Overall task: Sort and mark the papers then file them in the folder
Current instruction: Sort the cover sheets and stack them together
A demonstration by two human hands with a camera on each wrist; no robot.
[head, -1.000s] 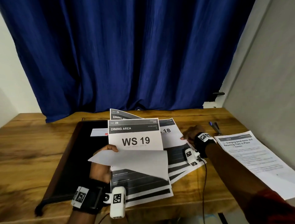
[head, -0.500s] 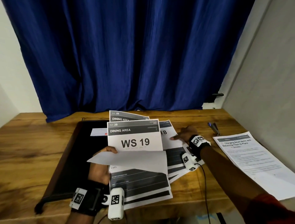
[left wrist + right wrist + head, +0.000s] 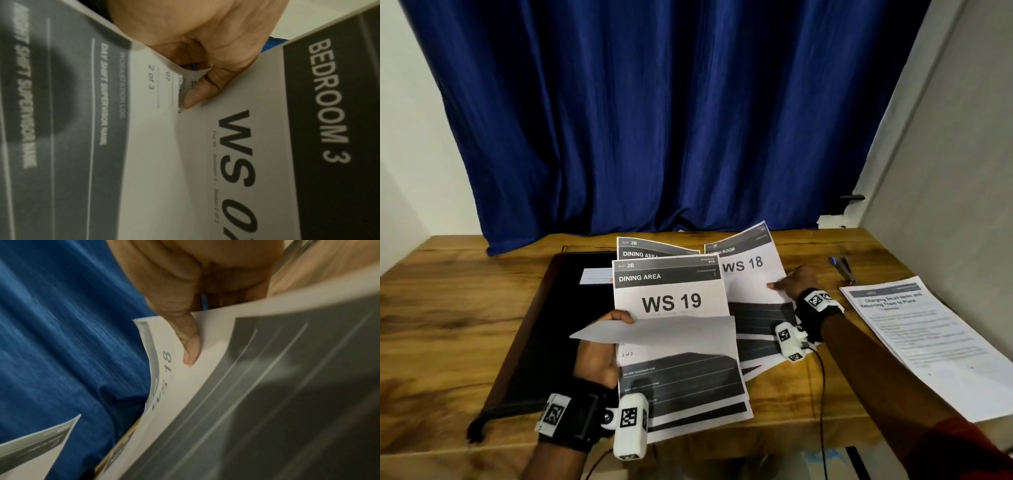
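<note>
Sorting step, marking and filing not begun. L hand (image 3: 599, 356) grips the WS 19 stack (image 3: 671, 301), its lower half over the black folder's (image 3: 544, 325) right edge. R hand (image 3: 791, 282) pinches the WS 18 sheet (image 3: 748, 270), right of the stack, corner lifted. Next, I judge: lift it clear w/o dragging the sheets beneath.

The WS 19 sheet (image 3: 671, 301) is white with a dark grey header band and black lettering. The curtain (image 3: 654, 120) is deep blue. The folder (image 3: 558, 308) is black, the surface (image 3: 448, 308) brown wood-grain.
</note>
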